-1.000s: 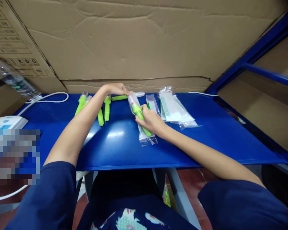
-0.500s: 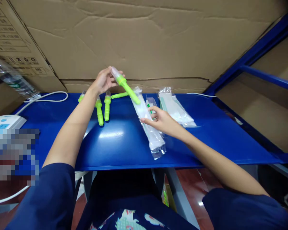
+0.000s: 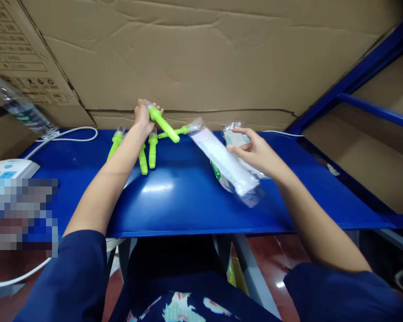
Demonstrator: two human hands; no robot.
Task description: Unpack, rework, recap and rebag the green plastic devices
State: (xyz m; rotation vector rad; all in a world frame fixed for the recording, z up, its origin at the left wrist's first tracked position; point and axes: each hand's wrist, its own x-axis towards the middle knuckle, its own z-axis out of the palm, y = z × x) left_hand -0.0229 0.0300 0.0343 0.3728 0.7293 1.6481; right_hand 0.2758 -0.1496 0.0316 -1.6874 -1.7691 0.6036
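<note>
My left hand (image 3: 144, 116) is closed round the clear-capped end of a lime-green stick (image 3: 166, 126), held tilted above the back of the table. Several similar sticks lie below it, among them an upright-pointing one (image 3: 152, 150) and one lying crosswise (image 3: 177, 132). A white, flat packet in clear wrap (image 3: 226, 161), slightly blurred, slants over a green-and-white label piece (image 3: 216, 172). My right hand (image 3: 251, 150) is open beside that packet, thumb and forefinger apart; whether the thumb touches it I cannot tell. Another wrapped packet (image 3: 233, 134) is partly hidden behind this hand.
A cardboard wall (image 3: 188, 67) rises behind the blue table (image 3: 174, 201). At the left are a white power strip (image 3: 15, 170), a looping white cable (image 3: 74, 139) and a clear plastic bottle (image 3: 23, 109). A blue frame bar (image 3: 372, 109) runs along the right.
My left hand has moved left and slightly down with the stick. My right hand has moved right and let go of the wrapped packet, which has shifted right.
</note>
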